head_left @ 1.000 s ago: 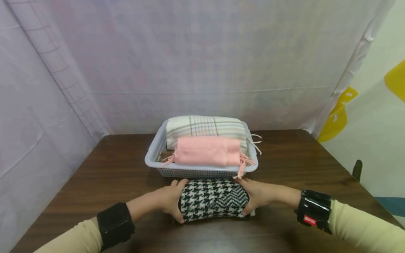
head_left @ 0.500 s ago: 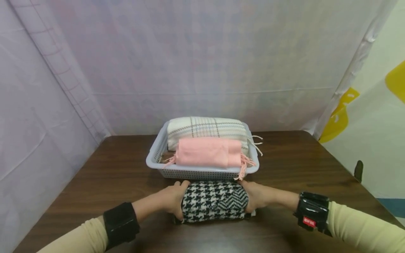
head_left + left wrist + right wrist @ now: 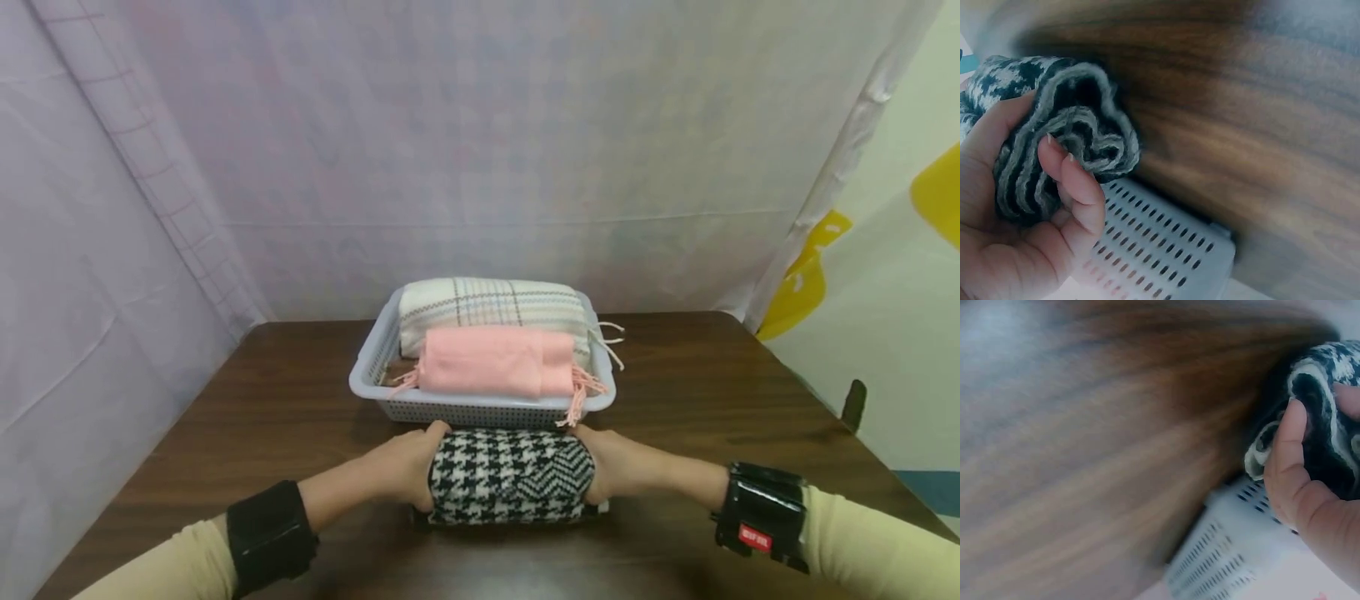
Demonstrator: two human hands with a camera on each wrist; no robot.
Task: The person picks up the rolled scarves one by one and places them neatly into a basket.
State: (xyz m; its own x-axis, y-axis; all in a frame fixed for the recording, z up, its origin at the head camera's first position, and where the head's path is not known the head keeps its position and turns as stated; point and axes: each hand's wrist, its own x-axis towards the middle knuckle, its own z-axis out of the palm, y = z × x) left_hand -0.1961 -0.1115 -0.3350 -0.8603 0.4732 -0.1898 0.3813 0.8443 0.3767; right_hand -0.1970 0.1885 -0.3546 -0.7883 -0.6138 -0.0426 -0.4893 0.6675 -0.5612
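Note:
A black-and-white houndstooth scarf (image 3: pixel 512 477), rolled into a bundle, lies across the table just in front of the basket. My left hand (image 3: pixel 411 465) grips its left end. In the left wrist view the roll's spiral layers (image 3: pixel 1079 140) show, and curled fingertips (image 3: pixel 1054 153) press into them. At the other end my right hand (image 3: pixel 613 463) holds the roll. There, in the right wrist view, a bent finger (image 3: pixel 1291 434) tucks against the open end of the scarf (image 3: pixel 1316 394).
Behind the roll stands a pale grey plastic basket (image 3: pixel 363 379) with perforated sides. In it lie a rolled pink fringed scarf (image 3: pixel 487 362) and a white plaid scarf (image 3: pixel 487 300), whose fringe hangs over the right rim. The brown wooden table (image 3: pixel 255 408) meets a white cloth backdrop (image 3: pixel 495 167).
Both thumbs, spread along the front of the roll a second ago, have tucked in at its ends, and the fingers have closed in. The roll and basket stay about where they were.

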